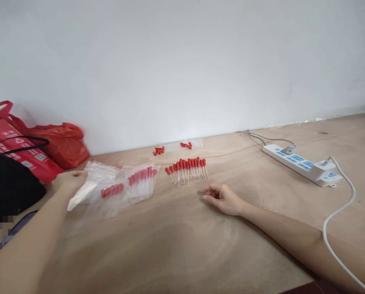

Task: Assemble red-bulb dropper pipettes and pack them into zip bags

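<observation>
My left hand (68, 183) is at the left of the table, its fingers closed on the edge of a clear zip bag (82, 196) by a pile of such bags (101, 173); motion blurs it a little. Beside the pile lie filled bags (141, 185) holding droppers with red rubber bulbs. My right hand (221, 199) rests on the table, fingers loosely curled, thumb apart, nothing seen in it. Just beyond its fingertips, a row of loose droppers (187, 169) is fanned out, red bulbs away from me and clear tips toward me.
Loose red bulbs (159, 150) and a clear bag (197, 143) lie near the wall. A white power strip (295, 161) with plugs sits at the right, its white cable (326, 222) crossing over my right forearm. Red bags (60, 143) and a black item (14, 185) crowd the left.
</observation>
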Action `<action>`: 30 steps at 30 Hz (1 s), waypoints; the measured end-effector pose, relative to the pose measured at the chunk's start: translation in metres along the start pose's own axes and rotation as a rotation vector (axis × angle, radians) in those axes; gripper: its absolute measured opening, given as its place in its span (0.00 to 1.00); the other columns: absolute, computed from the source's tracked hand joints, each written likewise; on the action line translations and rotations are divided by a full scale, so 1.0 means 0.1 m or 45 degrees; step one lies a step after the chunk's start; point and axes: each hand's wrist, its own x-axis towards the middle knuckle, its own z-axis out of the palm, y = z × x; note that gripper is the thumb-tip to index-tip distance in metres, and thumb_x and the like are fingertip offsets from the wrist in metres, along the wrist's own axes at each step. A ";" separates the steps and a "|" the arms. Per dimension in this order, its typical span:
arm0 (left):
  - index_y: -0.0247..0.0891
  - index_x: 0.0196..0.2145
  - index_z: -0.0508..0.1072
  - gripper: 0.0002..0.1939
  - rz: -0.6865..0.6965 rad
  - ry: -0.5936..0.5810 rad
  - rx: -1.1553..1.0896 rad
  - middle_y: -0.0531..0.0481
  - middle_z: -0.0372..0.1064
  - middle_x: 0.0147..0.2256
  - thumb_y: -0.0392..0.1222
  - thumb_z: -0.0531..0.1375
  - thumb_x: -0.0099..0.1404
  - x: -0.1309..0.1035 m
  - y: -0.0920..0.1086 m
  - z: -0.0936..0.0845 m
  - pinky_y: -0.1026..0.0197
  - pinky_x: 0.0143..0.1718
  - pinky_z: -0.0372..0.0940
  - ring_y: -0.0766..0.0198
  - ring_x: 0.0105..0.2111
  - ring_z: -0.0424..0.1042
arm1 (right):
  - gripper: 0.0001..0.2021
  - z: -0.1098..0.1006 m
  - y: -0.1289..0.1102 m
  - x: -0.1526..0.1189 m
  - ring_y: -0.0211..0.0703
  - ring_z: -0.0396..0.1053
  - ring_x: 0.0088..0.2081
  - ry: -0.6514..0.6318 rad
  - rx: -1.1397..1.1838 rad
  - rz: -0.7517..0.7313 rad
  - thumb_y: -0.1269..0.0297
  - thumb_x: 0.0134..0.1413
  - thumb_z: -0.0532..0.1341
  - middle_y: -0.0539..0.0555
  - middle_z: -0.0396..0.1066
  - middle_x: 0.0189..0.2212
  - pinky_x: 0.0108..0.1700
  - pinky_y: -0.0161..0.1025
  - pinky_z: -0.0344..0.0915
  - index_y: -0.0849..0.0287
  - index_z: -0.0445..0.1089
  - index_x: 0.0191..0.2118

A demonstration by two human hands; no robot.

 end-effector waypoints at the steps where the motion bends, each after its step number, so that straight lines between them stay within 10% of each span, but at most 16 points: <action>1: 0.31 0.30 0.73 0.18 -0.072 0.075 0.063 0.52 0.59 0.13 0.50 0.56 0.51 -0.04 0.08 -0.09 0.52 0.25 0.61 0.56 0.20 0.63 | 0.12 0.00 0.00 0.00 0.31 0.55 0.21 0.000 0.008 -0.002 0.61 0.46 0.58 0.47 0.60 0.21 0.23 0.31 0.55 0.61 0.68 0.36; 6: 0.36 0.41 0.71 0.21 0.313 0.569 0.264 0.46 0.70 0.39 0.48 0.46 0.61 -0.53 0.59 -0.30 0.61 0.35 0.60 0.57 0.38 0.68 | 0.12 0.00 0.01 0.00 0.31 0.55 0.21 0.006 -0.005 -0.005 0.61 0.46 0.58 0.47 0.60 0.21 0.23 0.30 0.55 0.62 0.68 0.36; 14: 0.48 0.25 0.76 0.13 0.727 -0.102 -0.017 0.54 0.74 0.33 0.47 0.51 0.53 -1.26 0.40 0.23 0.62 0.37 0.62 0.57 0.35 0.71 | 0.10 -0.02 0.00 0.00 0.31 0.55 0.21 0.008 -0.032 -0.021 0.64 0.47 0.58 0.47 0.60 0.21 0.23 0.30 0.55 0.62 0.67 0.36; 18: 0.48 0.27 0.75 0.12 0.820 -0.451 -0.255 0.54 0.73 0.35 0.53 0.58 0.46 -1.09 0.35 0.12 0.61 0.45 0.58 0.57 0.40 0.68 | 0.10 -0.02 0.00 0.00 0.31 0.56 0.21 0.011 -0.051 -0.026 0.63 0.47 0.58 0.48 0.61 0.21 0.23 0.30 0.55 0.61 0.68 0.37; 23: 0.37 0.30 0.71 0.13 0.244 -0.290 -0.158 0.49 0.71 0.36 0.50 0.56 0.52 -0.58 0.49 0.08 0.60 0.42 0.58 0.56 0.41 0.66 | 0.11 -0.02 -0.01 0.00 0.31 0.56 0.21 0.015 -0.053 -0.015 0.62 0.46 0.58 0.47 0.60 0.21 0.23 0.30 0.55 0.61 0.68 0.36; 30: 0.30 0.25 0.71 0.14 0.146 -0.438 -0.188 0.55 0.66 0.17 0.45 0.63 0.46 -0.09 0.52 0.49 0.64 0.27 0.58 0.61 0.24 0.66 | 0.11 -0.04 -0.01 0.00 0.32 0.56 0.21 0.054 -0.068 0.005 0.62 0.46 0.58 0.48 0.61 0.21 0.23 0.30 0.55 0.61 0.68 0.36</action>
